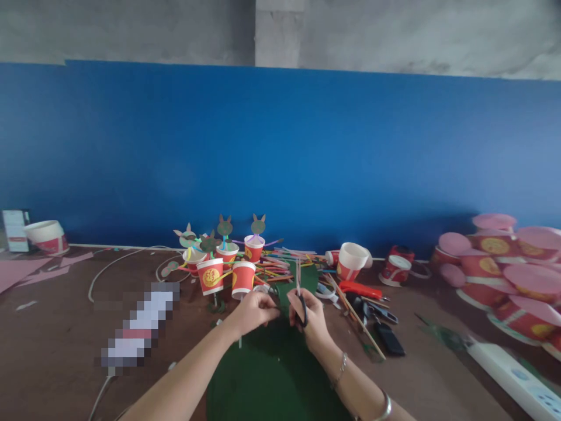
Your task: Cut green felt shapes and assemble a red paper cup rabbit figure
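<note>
My right hand (310, 318) grips a pair of scissors (303, 310) by the black handles, with the blades pointing away from me. To its left, my left hand (256, 313) is closed, fingertips pinched together; what they hold, if anything, I cannot make out. Both hands are above a large dark green sheet (272, 380) on the brown table. Beyond my left hand stand red paper cups, among them a front cup (243, 279) and a tilted cup (210, 276), several with animal-head cutouts (225, 225) on top.
Colourful pipe cleaners (284, 257) lie behind my hands. On the right are a red-handled tool (360, 290), a wooden stick (357, 318), stacked red cups with pink discs (537, 279) and a white power strip (515, 374). Leftward, a blurred-out phone-like object (142, 327) trails a cable.
</note>
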Available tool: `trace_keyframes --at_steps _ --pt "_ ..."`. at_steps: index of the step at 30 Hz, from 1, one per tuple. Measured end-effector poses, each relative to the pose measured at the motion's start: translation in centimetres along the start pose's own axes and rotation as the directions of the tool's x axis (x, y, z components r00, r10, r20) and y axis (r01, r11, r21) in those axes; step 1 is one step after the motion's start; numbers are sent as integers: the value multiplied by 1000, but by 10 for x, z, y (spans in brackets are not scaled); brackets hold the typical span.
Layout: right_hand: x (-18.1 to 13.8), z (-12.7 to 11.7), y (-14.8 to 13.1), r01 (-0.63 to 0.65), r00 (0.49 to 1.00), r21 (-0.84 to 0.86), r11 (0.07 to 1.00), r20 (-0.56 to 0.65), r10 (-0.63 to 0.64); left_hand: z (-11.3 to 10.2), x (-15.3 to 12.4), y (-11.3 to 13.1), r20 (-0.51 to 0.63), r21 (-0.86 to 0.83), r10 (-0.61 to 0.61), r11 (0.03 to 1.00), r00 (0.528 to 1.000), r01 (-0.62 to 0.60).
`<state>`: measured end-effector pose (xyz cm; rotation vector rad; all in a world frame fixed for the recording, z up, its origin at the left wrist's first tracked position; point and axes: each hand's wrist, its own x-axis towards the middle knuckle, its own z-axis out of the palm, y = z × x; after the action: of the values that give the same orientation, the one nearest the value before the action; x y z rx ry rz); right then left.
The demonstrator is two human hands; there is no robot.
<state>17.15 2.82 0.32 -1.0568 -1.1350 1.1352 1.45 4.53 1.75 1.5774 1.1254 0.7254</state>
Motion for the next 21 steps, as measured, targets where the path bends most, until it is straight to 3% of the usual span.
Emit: trace_keyframes --at_steps 3,6,11,14,21 --pt "1 0 0 9 1000 1 1000 -18 -9 10 -4 -3 60 190 13 982 998 -24" --pt "0 0 0 3 1000 3 1000 -11 -3 13 -4 -6 -8 296 65 953 998 -60" --pt "-1 1 -2 -6 1000 -1 1000 -29 6 1 1 -5 -181 253 147 962 972 -99" --pt "-1 2 -5 -10 999 -7 1000 -44 10 -11 2 0 -255 284 133 957 958 -58" --pt "-3 5 -11 -6 999 -20 1000 -41 5 -32 -2 7 -203 331 178 938 963 -103"
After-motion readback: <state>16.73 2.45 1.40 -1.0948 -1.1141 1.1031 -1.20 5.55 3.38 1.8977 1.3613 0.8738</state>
